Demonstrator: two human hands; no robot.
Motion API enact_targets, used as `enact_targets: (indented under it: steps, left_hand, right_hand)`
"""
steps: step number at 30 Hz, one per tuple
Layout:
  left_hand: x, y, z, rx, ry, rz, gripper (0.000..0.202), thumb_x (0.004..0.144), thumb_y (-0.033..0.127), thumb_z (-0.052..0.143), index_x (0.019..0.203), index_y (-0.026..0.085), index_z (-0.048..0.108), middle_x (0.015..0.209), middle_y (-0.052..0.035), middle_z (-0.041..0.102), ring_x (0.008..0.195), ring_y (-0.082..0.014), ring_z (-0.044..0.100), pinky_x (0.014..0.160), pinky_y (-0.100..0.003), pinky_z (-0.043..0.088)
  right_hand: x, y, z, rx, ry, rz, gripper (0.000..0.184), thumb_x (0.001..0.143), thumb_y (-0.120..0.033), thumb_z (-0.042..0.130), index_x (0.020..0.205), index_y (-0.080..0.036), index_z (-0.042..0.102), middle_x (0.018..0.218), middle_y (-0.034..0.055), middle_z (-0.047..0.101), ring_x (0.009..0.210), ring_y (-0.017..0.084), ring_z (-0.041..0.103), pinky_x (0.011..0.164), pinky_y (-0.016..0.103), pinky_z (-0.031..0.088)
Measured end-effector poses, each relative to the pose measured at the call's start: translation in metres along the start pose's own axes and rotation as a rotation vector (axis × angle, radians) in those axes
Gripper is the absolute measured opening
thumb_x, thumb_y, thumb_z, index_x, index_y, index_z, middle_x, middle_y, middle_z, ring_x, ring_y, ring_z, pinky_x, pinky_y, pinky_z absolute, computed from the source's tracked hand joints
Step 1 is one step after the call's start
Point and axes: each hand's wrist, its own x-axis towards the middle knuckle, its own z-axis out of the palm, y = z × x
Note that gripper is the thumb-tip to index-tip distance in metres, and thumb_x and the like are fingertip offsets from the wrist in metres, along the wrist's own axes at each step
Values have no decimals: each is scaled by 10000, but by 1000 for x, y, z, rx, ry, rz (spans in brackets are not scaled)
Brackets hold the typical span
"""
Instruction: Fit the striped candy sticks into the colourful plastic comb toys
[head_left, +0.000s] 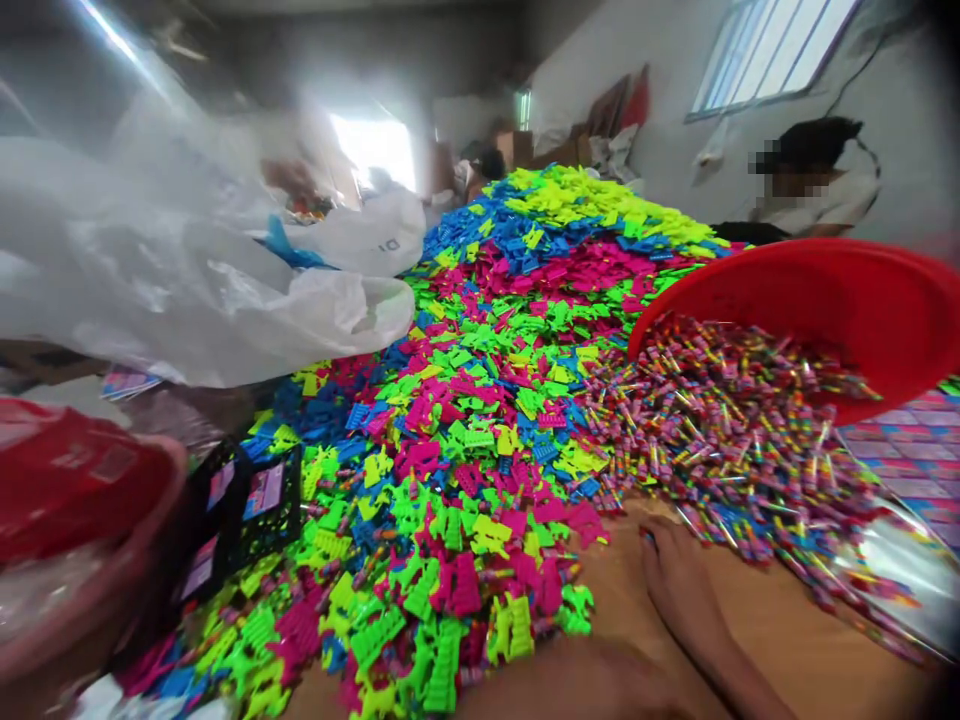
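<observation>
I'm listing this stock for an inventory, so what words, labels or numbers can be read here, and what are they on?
"D", perhaps with one more letter after it: on the white plastic sack.
Printed cards in the black crate: too small to read.
Label on the red packet: too blurred to read.

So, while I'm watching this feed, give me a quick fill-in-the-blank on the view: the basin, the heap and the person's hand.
The tilted basin pouring out small multicoloured tubes is ____. The right hand lies on a tan surface just below the tubes and holds ____. The heap of neon plastic pieces lies to the ____ of the tubes in this view. The crate at the heap's near edge is ____.

Missing words: red; nothing; left; black.
</observation>
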Motion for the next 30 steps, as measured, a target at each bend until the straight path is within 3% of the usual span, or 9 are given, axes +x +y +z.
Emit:
enact_targets:
  steps: [4, 7, 9, 11, 14, 18, 21, 24, 30]
  left_hand:
    - [16, -12, -94, 189, 303, -133, 383, 948, 395, 472, 1301, 338, 611, 1282, -99, 635, 1177, -276, 590, 1038, -533, 457]
    - [44, -34, -164, 666, 683, -306, 308, 880, 184, 535, 1157, 212, 666, 1199, -105, 670, 1148, -265, 590, 1050, -441, 448]
    - [62, -50, -195, 733, 760, -369, 341, 841, 96, 524, 1141, 172, 667, 1204, -131, 657, 1179, -285, 562, 1068, -464, 414]
    - [76, -63, -209, 745, 753, -407, 268, 787, 73, 568, 1004, 161, 700, 1133, -131, 670, 1138, -296, 575, 1049, -472, 409]
    - [91, -72, -202, 737, 726, -433, 123, 744, 78, 618, 784, 166, 693, 1034, -113, 677, 1089, -293, 581, 1032, -465, 392]
    - [107, -62, -174, 670, 762, -419, 91, 764, 121, 627, 703, 178, 664, 1053, -101, 676, 1133, -300, 531, 1042, -467, 353]
    - [114, -48, -156, 555, 825, -390, 63, 766, 187, 646, 704, 176, 647, 1014, -99, 676, 1090, -295, 541, 979, -434, 393]
    - [114, -35, -139, 355, 867, -358, 128, 785, 294, 629, 751, 171, 640, 828, -61, 663, 839, -225, 589, 779, -341, 451]
    - [112, -26, -97, -77, 896, -294, 339, 724, 483, 686, 808, 159, 630, 695, 1, 618, 619, -124, 530, 593, -243, 403]
  right_hand:
    - [-1, 3, 2, 22, -19, -4, 285, 972, -268, 394, 1086, -148, 626, 1123, 184, 660, 1077, 317, 590, 936, 479, 487]
    - [-3, 2, 2, 33, 0, -28, 309, 990, -276, 383, 1067, -141, 649, 1128, 186, 674, 1065, 317, 600, 922, 479, 497]
    - [-5, 1, 0, 50, 11, -15, 323, 995, -284, 375, 1067, -154, 662, 1158, 182, 671, 1076, 324, 600, 915, 493, 496]
    - [-8, -1, -2, 86, -5, 5, 321, 992, -287, 379, 1085, -179, 667, 1189, 168, 666, 1097, 327, 598, 920, 505, 489]
    - [-11, -4, -8, 174, -49, 27, 301, 985, -282, 394, 1093, -202, 664, 1200, 147, 666, 1108, 311, 601, 944, 500, 477]
    - [-10, -9, -17, 270, -102, 49, 283, 986, -283, 411, 1102, -212, 660, 1210, 130, 672, 1119, 296, 597, 967, 488, 459]
    - [-7, -12, -24, 346, -150, 81, 283, 988, -280, 412, 1109, -225, 662, 1227, 115, 676, 1140, 295, 588, 964, 487, 453]
    - [-4, -13, -33, 453, -203, 138, 280, 981, -287, 419, 1115, -230, 657, 1198, 100, 689, 1146, 291, 594, 964, 481, 459]
    - [8, -16, -60, 751, -301, 294, 290, 979, -394, 463, 1164, -268, 646, 1119, 70, 722, 1024, 254, 668, 887, 387, 534]
